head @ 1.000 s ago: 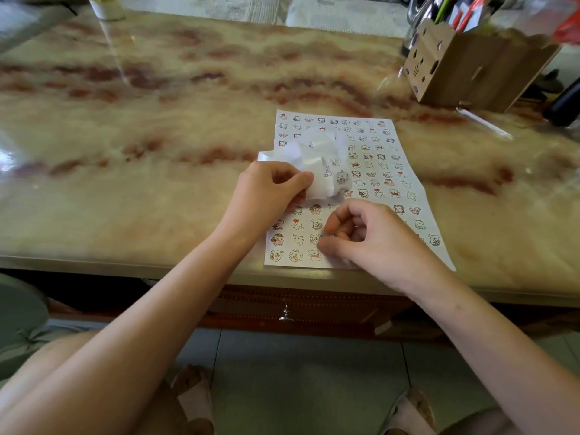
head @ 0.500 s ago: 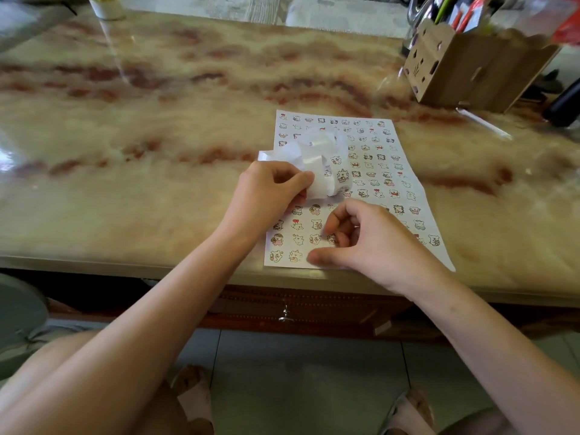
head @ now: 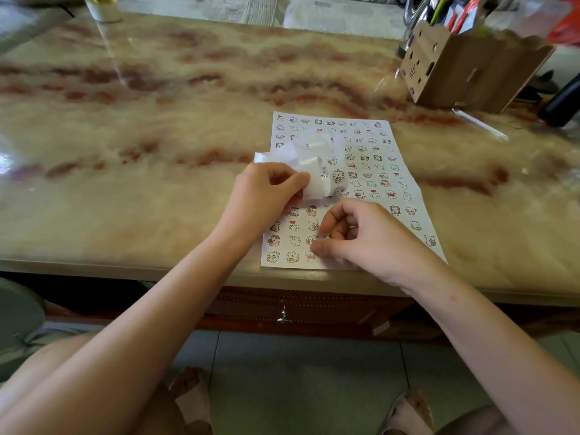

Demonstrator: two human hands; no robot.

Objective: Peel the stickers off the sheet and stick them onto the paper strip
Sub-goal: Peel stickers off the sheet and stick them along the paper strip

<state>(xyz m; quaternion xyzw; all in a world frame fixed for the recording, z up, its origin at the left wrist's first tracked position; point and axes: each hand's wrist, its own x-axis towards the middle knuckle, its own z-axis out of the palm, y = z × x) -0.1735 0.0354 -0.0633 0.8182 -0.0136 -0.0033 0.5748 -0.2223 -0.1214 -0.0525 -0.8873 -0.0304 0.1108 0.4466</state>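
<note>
A white sticker sheet (head: pixel 373 158) covered with small cartoon animal stickers lies flat on the marble table near its front edge. My left hand (head: pixel 266 196) pinches a curled white paper strip (head: pixel 314 161) above the sheet's left side; one sticker shows on the strip's curl. My right hand (head: pixel 361 237) rests on the sheet's lower part, thumb pressed on the bottom rows and fingers curled, fingertips picking at a sticker (head: pixel 326 237) that they mostly hide.
A cardboard organiser (head: pixel 464 73) with pens stands at the back right, a thin white stick (head: pixel 480 124) lying in front of it. A dark object (head: pixel 561 102) sits at the right edge. A bottle base (head: pixel 102 7) stands at the back left. The table's front edge (head: pixel 157 271) runs just below the sheet.
My right thumb has slid left and down along the sheet's bottom rows and the fingers have opened a little. The left hand and the strip have stayed still.
</note>
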